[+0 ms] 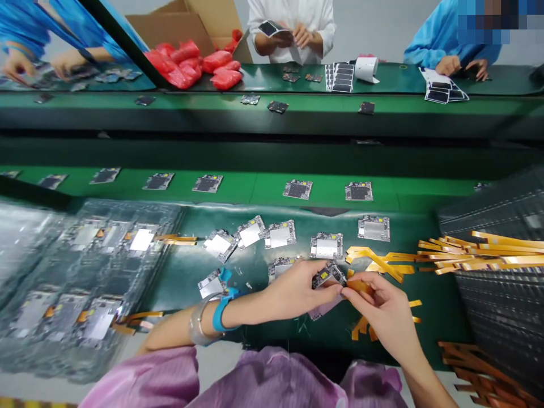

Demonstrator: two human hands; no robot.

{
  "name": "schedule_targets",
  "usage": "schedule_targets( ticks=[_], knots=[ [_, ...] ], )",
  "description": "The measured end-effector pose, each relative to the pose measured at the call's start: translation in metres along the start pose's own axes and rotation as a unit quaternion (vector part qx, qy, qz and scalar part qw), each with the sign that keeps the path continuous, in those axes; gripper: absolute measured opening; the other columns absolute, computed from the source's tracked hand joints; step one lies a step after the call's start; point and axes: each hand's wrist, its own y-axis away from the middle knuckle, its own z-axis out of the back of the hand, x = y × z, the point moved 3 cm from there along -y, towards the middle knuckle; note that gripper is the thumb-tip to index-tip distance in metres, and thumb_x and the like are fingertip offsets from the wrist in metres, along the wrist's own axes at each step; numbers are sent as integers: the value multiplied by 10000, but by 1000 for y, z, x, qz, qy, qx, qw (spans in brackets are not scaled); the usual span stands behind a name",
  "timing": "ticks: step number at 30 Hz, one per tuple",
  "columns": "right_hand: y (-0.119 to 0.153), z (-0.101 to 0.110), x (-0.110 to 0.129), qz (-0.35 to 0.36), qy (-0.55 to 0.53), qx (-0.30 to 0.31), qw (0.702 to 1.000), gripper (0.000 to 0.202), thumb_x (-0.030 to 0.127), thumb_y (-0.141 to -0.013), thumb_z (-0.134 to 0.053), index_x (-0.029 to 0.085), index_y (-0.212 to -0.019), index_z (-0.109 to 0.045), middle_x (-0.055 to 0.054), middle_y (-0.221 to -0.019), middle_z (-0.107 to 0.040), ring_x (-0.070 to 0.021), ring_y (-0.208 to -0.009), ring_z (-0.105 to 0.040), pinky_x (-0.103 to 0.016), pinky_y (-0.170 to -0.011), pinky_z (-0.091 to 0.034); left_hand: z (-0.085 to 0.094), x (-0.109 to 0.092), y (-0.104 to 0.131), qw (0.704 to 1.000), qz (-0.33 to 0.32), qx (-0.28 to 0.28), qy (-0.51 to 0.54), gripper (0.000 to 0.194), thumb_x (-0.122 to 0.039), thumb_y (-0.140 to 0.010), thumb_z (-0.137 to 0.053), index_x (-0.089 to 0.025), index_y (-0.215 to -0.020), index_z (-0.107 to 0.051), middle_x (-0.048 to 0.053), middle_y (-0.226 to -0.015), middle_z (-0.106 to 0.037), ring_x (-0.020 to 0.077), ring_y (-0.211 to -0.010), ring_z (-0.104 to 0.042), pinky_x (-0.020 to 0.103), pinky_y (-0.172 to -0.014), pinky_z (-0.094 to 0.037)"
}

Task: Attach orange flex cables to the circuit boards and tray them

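Observation:
My left hand grips a small circuit board with a yellow patch, tilted above the green bench. Against the board's right edge, my right hand pinches an orange flex cable. Whether the cable's end is seated in the board is hidden by my fingertips. Another board shows partly beneath my hands. Around them lie several boards with silver shields, such as one board just behind my left hand. Loose orange flex cables are scattered behind and beside my right hand.
Clear plastic trays with cabled boards stand at the left. A dark stack at the right bears more flex cables. Boards lie along the green conveyor. Across it, people handle boards and black label sheets near red bags.

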Motion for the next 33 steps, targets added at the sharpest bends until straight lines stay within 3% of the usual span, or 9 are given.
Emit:
schedule_targets(
  ticks=[6,10,15,19,23,27,33],
  knots=[
    [3,1,2,43,52,-55,996,210,389,-842,-712,184,-883,-695,33,-608,-510,-105,-533,-432,-234,-537,-400,-9,0,7,999,10,-8,-43,163,-281,-877,-514,-180,-753,-546,-60,-561,-519,82,-496,-428,203,-485,-329],
    [7,-2,3,73,97,-92,988,191,371,-859,-707,182,-842,-708,52,-554,-449,-101,-512,-430,-221,-523,-394,-14,1,9,998,8,-29,-59,149,-270,-889,-502,-177,-806,-584,-45,-564,-564,87,-476,-451,210,-480,-332],
    [16,-2,0,113,108,-107,982,124,319,-896,-674,200,-871,-694,42,-604,-496,-100,-538,-453,-215,-559,-417,-16,8,6,998,28,-11,-47,195,-313,-911,-493,-173,-817,-589,-51,-586,-516,96,-512,-412,225,-502,-327],
    [18,10,-1,46,12,-33,998,228,407,-904,-673,229,-1043,-642,12,-773,-599,-117,-659,-541,-207,-632,-474,-9,9,-4,999,23,29,30,111,-264,-857,-545,-163,-842,-589,-45,-704,-526,102,-627,-440,219,-575,-367],
    [14,20,3,-11,-17,26,999,279,469,-947,-607,204,-861,-600,14,-739,-570,-107,-671,-538,-189,-618,-454,-1,2,-13,996,3,73,57,179,-317,-847,-608,-167,-775,-544,-62,-689,-458,96,-644,-408,212,-579,-345],
    [13,13,2,-80,-51,120,988,324,483,-940,-625,183,-824,-582,-2,-710,-636,-118,-682,-612,-216,-675,-499,0,-3,-15,992,10,111,56,214,-331,-844,-615,-173,-738,-516,-69,-670,-436,90,-622,-380,209,-541,-314],
    [14,10,5,-111,-117,105,981,352,499,-879,-698,168,-826,-589,-20,-744,-674,-144,-676,-687,-236,-627,-581,0,2,-14,992,28,118,17,251,-377,-830,-613,-179,-712,-514,-73,-631,-424,89,-583,-357,226,-502,-277]
  ],
)
